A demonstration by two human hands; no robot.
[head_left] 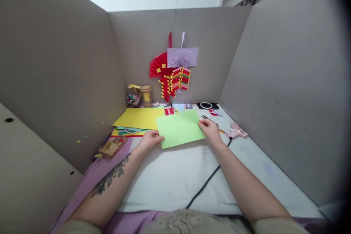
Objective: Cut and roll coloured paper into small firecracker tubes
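Note:
A sheet of light green paper (179,129) is held up slightly tilted over the white-covered table. My left hand (151,139) pinches its lower left corner between thumb and fingers. At the right edge my right hand (210,129) grips the same sheet, fingers closed on it. Behind the green sheet to the left lies a large yellow sheet (139,117) on a stack of coloured papers. Close behind my right hand are scissors (204,117), partly hidden by the hand.
A pink glue gun (236,130) lies at right, its black cord (205,184) crossing the table. A pen holder (133,99) and a brown-lidded jar (146,95) stand back left. Red and lilac paper fan ornaments (182,57) hang on the grey back panel (214,33).

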